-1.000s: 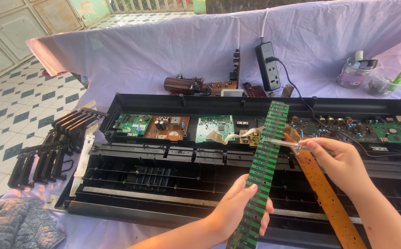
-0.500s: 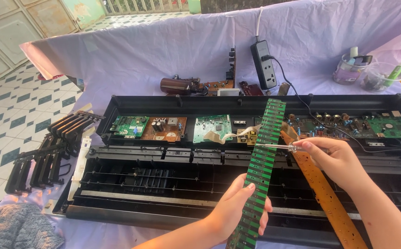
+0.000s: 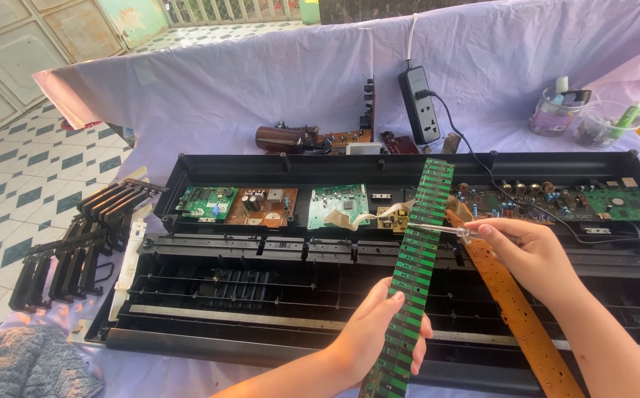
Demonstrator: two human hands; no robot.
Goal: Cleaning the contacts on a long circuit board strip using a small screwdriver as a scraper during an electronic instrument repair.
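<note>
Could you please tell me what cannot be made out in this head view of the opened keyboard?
- Lower end of the green circuit strip: cut off by the bottom edge.
- Tool tip in the right hand: too small to identify.
- Left hand palm: hidden behind the strip.
- Contents of the plastic cups: too small.
- Brown strip: its end leaves the frame.

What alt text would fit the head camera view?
A left hand holds a long green circuit strip above an opened black keyboard case, while the right hand touches a thin metal tool to it. A brown strip lies beside.
</note>
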